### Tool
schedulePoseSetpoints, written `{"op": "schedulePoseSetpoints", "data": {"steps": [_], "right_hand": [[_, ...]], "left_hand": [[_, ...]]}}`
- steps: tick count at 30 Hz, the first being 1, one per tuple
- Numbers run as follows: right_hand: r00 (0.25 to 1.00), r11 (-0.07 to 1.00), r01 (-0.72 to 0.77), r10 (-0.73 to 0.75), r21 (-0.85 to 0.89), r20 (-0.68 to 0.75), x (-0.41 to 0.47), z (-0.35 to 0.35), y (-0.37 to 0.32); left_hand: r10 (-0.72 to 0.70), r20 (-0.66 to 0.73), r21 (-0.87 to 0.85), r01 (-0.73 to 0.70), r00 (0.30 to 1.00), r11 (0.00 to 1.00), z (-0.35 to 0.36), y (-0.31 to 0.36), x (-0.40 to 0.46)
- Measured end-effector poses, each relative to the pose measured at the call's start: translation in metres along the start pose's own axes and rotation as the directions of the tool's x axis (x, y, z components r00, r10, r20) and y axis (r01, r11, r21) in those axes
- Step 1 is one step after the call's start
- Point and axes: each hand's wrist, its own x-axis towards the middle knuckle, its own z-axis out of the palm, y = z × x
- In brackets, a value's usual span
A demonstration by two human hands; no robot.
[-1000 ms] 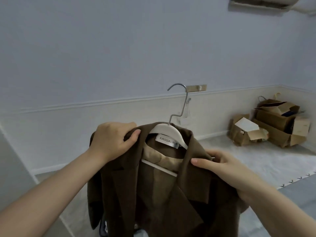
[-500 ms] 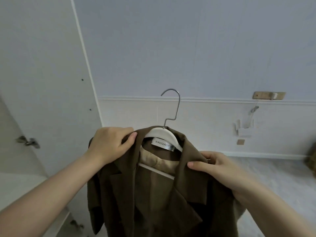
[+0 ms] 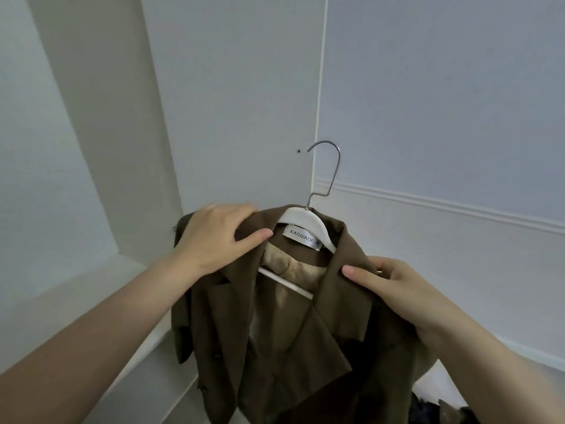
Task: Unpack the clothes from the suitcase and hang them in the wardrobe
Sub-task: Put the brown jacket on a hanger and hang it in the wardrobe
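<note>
A brown jacket hangs on a white hanger, held up in the air in front of the person at about chest height, its front facing the camera. The lapels fall open to show a tan lining and the hanger's pale crossbar, and a white neck label printed with mirrored lettering sits just below the hanger's neck. The metal hook rises from the hanger's middle, free of any rail, with its open curl pointing left. The left hand grips the jacket's left shoulder from above — fingers curled over the cloth and hanger end, thumb pressed along the collar edge. The right hand holds the other shoulder lower down, thumb lying flat on the lapel and fingers wrapped behind the fabric, so the jacket tilts down to the right. Both forearms are bare and reach in from the lower corners. Behind the jacket stands a white wardrobe panel with a small dark hole near its right edge; left of it an open compartment with a pale shelf recedes into the corner. To the right is a bluish wall with a white moulding strip across it and lighter panelling below. At the bottom right edge a patch of dark, unclear items shows — too cut off to identify.
</note>
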Motion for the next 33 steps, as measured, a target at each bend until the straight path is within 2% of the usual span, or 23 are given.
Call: {"op": "schedulePoseSetpoints", "data": {"steps": [6,9,14,17,22,24,28,30,33], "right_hand": [[0.983,0.999,-0.002,-0.005,0.04,0.186,0.075,0.025,-0.019],[0.948,0.999,0.008,-0.022,0.044,0.317,0.108,0.027,-0.031],[0.863,0.987,0.159,-0.149,0.021,0.483,0.163,0.045,-0.057],[0.785,0.969,0.246,-0.206,0.011,0.584,0.184,0.063,-0.073],[0.734,0.905,0.412,-0.262,-0.103,0.626,0.203,0.099,-0.092],[0.726,0.917,0.393,-0.262,-0.071,0.636,0.209,0.114,-0.099],[0.712,0.981,0.111,-0.191,0.161,0.676,0.217,0.143,-0.113],[0.719,0.974,0.083,-0.205,0.211,0.664,0.223,0.16,-0.123],[0.754,0.962,0.122,-0.251,0.245,0.607,0.23,0.188,-0.143]], "left_hand": [[-0.151,0.044,0.21,0.139,0.988,0.968,0.003,-0.051,-0.001],[-0.216,0.057,0.303,0.19,0.975,0.934,0.0,-0.072,0.005],[-0.382,0.004,0.445,0.341,0.924,0.828,-0.019,-0.11,0.017],[-0.454,-0.027,0.463,0.414,0.89,0.784,-0.046,-0.129,0.012],[-0.515,-0.13,0.486,0.507,0.847,0.712,-0.083,-0.158,-0.002],[-0.487,-0.183,0.504,0.507,0.854,0.7,-0.095,-0.171,-0.005],[-0.436,-0.265,0.524,0.508,0.86,0.684,-0.108,-0.202,-0.009],[-0.427,-0.288,0.55,0.514,0.857,0.659,-0.114,-0.221,-0.01],[-0.425,-0.293,0.584,0.512,0.857,0.63,-0.127,-0.25,-0.007]]}}
